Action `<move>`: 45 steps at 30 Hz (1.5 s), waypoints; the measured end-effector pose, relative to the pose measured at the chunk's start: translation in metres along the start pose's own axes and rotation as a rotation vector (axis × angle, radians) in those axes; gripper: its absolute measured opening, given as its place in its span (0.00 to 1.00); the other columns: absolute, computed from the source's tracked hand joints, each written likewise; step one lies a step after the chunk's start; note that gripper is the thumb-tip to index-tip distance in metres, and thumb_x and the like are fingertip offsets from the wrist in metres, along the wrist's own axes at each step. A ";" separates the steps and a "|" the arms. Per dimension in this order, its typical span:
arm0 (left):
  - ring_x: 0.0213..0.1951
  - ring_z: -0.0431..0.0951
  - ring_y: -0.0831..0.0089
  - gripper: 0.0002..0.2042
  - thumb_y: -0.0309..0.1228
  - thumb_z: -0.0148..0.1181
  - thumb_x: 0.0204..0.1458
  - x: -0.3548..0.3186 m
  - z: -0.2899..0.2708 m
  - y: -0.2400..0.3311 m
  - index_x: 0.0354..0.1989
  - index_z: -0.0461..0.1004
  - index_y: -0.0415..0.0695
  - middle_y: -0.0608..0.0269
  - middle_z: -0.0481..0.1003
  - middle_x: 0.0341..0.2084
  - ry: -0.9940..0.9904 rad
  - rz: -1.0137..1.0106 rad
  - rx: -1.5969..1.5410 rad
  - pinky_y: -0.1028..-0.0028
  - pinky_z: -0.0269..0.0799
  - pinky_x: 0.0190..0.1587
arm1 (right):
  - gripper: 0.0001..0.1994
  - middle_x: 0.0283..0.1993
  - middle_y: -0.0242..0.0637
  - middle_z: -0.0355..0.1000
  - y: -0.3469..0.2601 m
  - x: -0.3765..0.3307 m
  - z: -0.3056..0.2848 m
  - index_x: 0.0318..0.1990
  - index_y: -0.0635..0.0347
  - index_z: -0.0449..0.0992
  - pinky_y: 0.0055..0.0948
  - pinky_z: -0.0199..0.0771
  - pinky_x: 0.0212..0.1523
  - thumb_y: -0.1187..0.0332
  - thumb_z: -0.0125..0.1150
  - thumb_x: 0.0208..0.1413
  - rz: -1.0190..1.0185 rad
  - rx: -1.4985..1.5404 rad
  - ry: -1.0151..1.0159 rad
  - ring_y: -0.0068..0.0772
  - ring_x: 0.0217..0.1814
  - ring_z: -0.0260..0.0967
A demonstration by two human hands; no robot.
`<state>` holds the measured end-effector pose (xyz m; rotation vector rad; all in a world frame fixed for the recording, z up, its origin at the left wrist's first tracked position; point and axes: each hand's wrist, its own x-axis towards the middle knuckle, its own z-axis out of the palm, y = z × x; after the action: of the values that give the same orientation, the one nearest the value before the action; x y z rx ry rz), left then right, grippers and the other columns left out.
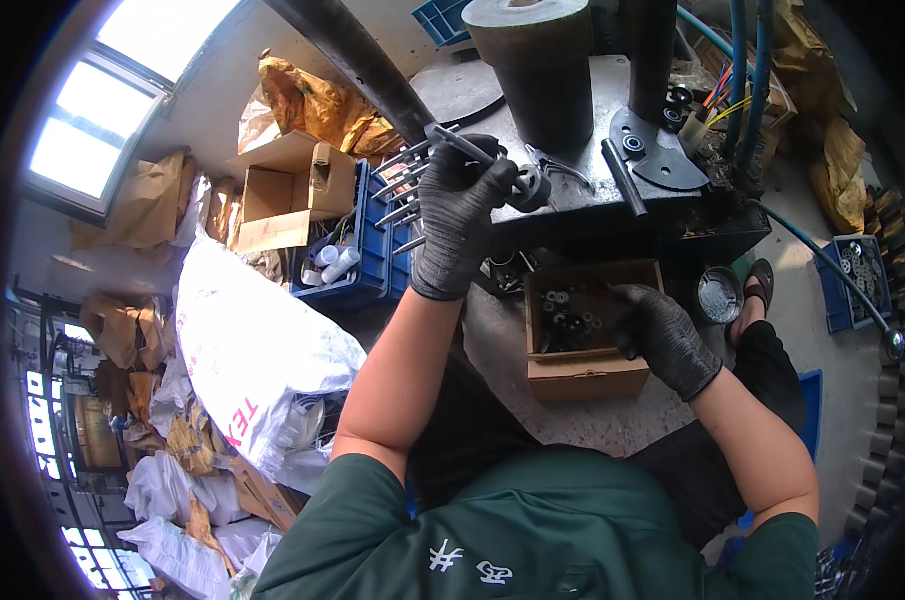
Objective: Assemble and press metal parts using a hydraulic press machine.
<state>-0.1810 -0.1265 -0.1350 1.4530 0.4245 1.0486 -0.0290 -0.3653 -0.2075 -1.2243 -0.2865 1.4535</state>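
Observation:
My left hand (456, 215), in a dark grey glove, is raised at the front of the machine. Its fingers are wrapped round a metal rod (462, 145), with a dark ring-shaped piece (532, 188) at the rod's lower right end. Lower and to the right, my right hand (669, 340), gloved too, reaches over the edge of an open cardboard box (588, 378). Motion blurs those fingertips, so whether they hold anything cannot be made out. Small rings and dark round parts (569, 322) lie inside the box.
A thick dark column (537, 90) stands on the metal machine table (604, 100). On it lie a fan-shaped plate (657, 155), a dark bar (624, 178) and a silver tool (559, 168). Blue crates (370, 250) and a white sack (242, 340) crowd the left; a round tin (718, 296) sits right.

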 end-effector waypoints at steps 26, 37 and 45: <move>0.47 0.82 0.73 0.12 0.27 0.58 0.64 0.089 -0.156 -0.062 0.51 0.75 0.30 0.56 0.82 0.45 0.070 0.146 1.012 0.78 0.74 0.50 | 0.21 0.34 0.41 0.77 0.005 0.000 -0.007 0.58 0.60 0.72 0.26 0.74 0.26 0.55 0.56 0.66 0.007 0.000 -0.036 0.28 0.26 0.73; 0.45 0.83 0.67 0.12 0.32 0.54 0.66 0.100 -0.191 -0.082 0.53 0.77 0.42 0.56 0.83 0.42 0.126 0.286 0.806 0.69 0.76 0.49 | 0.22 0.33 0.39 0.77 -0.003 -0.009 -0.010 0.59 0.61 0.72 0.26 0.74 0.26 0.55 0.55 0.67 -0.015 0.002 -0.037 0.28 0.25 0.73; 0.46 0.83 0.68 0.14 0.23 0.49 0.65 0.082 -0.144 -0.043 0.56 0.73 0.37 0.56 0.81 0.47 0.073 0.183 1.340 0.78 0.77 0.46 | 0.21 0.34 0.37 0.77 -0.004 -0.015 -0.004 0.59 0.61 0.72 0.25 0.74 0.27 0.56 0.54 0.67 -0.054 -0.057 -0.066 0.26 0.26 0.73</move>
<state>-0.2386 0.0313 -0.1670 2.6537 1.2002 0.9569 -0.0269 -0.3787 -0.1987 -1.2072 -0.4056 1.4496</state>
